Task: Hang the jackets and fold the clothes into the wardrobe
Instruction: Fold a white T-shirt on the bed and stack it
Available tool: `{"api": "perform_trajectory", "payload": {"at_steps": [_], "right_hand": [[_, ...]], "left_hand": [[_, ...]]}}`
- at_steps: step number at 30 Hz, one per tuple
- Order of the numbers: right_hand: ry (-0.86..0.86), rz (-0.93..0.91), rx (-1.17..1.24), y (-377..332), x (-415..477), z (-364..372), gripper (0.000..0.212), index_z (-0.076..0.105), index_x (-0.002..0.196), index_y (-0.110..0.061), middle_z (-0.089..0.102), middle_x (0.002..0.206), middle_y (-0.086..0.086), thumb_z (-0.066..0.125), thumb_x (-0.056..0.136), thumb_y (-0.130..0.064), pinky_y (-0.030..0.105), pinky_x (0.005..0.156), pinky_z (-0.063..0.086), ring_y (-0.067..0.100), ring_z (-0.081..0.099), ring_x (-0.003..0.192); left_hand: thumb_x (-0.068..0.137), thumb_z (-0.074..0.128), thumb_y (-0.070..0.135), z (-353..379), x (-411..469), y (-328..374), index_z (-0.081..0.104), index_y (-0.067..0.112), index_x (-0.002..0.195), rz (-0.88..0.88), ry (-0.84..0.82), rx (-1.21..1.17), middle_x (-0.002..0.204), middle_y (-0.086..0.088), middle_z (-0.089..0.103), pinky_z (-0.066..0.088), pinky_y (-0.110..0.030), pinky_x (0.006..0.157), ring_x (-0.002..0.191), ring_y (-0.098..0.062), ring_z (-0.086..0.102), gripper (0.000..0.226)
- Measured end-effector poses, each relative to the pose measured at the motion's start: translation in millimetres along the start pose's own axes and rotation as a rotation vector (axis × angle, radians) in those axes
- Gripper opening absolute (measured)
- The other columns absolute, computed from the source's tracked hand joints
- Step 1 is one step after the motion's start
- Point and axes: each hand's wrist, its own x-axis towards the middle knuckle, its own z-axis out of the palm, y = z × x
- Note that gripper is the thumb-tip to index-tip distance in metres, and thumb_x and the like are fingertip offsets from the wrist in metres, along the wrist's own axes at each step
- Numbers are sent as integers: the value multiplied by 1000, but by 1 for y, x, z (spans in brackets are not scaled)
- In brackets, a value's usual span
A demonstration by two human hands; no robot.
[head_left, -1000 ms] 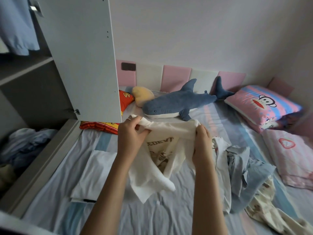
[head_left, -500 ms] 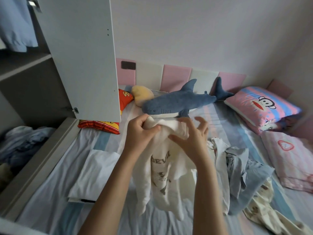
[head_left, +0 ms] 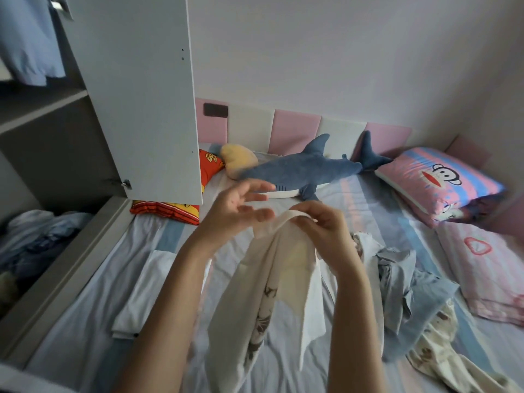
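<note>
The cream printed T-shirt (head_left: 286, 268) dangles bunched over the bed (head_left: 71, 336); the right hand (head_left: 326, 231) pinches its top edge, while the left hand (head_left: 235, 208), gripping the cloth half a second ago, has let go and hovers with fingers spread; I judge this a re-grip, folding not yet begun. Alongside lie one folded white garment (head_left: 153, 290) and two loose ones, a blue shirt (head_left: 411, 285) and a patterned cream piece (head_left: 442, 353); farther off, one plush shark (head_left: 306, 171), two pink pillows; one blue garment (head_left: 25, 41) hangs in the wardrobe (head_left: 42, 114).
</note>
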Motion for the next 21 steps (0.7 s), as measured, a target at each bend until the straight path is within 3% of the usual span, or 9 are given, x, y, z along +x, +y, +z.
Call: {"api": "perform_trajectory", "payload": {"at_steps": [2, 4, 6, 8, 11, 13, 16, 19, 21], "right_hand": [[52, -25, -24, -2, 0, 4, 28, 71, 81, -18, 66, 71, 0, 70, 74, 9, 17, 64, 46, 5, 59, 66], [116, -1, -57, -4, -3, 0, 22, 70, 79, -16, 63, 65, 9, 78, 70, 3, 19, 58, 44, 8, 54, 59], [150, 50, -102, -6, -4, -10, 15, 70, 73, -13, 64, 62, 9, 81, 69, -4, 15, 55, 41, 5, 51, 55], [121, 72, -142, -6, -6, -20, 11, 71, 69, -15, 65, 63, 9, 79, 73, -8, 14, 55, 40, 4, 51, 56], [56, 81, -217, -4, -10, -26, 16, 69, 67, -21, 58, 58, -4, 73, 80, -13, 17, 54, 35, 2, 45, 56], [40, 87, -268, 0, -10, -26, 20, 66, 66, -24, 55, 56, -9, 70, 83, -15, 17, 54, 34, 2, 43, 56], [8, 99, -357, 2, -10, -26, 17, 66, 72, -23, 61, 67, 2, 65, 88, -19, 22, 59, 36, 8, 48, 62], [-88, 125, -301, 0, -9, -26, 3, 69, 85, -23, 65, 84, -9, 69, 86, -21, 16, 71, 41, 0, 57, 79], [-184, 132, -273, -1, -8, -24, 22, 68, 99, -24, 68, 93, -9, 76, 79, -18, 15, 83, 44, -1, 60, 90]], "left_hand": [[71, 82, 16, 15, -2, -5, 64, 20, 97, -34, -68, 201, 91, 8, 67, 52, -18, 75, 83, -6, 62, 33], [72, 81, 12, 26, -4, -8, 63, 10, 86, 14, 69, 217, 77, 3, 64, 48, -19, 64, 66, -7, 56, 24], [70, 83, 13, 25, -4, -11, 62, 6, 75, 58, 189, 191, 67, 1, 61, 43, -18, 60, 61, -5, 50, 22], [68, 83, 13, 21, -2, -12, 67, 11, 71, 77, 222, 160, 62, 9, 62, 42, -14, 60, 60, 0, 52, 17], [76, 77, 19, 20, -4, -7, 71, 17, 75, 115, 156, 229, 61, 21, 64, 39, -8, 62, 61, 7, 54, 6], [83, 71, 26, 21, -5, -7, 71, 16, 77, 183, 111, 344, 59, 22, 61, 37, -9, 60, 62, 7, 53, 12], [87, 61, 41, 21, -2, -10, 70, 11, 78, 234, 98, 468, 62, 11, 62, 44, -22, 58, 63, -3, 56, 33], [89, 52, 50, 25, 0, -11, 66, 10, 76, 270, 130, 574, 64, 1, 63, 46, -35, 57, 63, -14, 56, 45], [89, 54, 46, 31, 1, -7, 68, 13, 79, 313, 132, 588, 66, 2, 65, 45, -30, 57, 66, -12, 56, 37]]}}
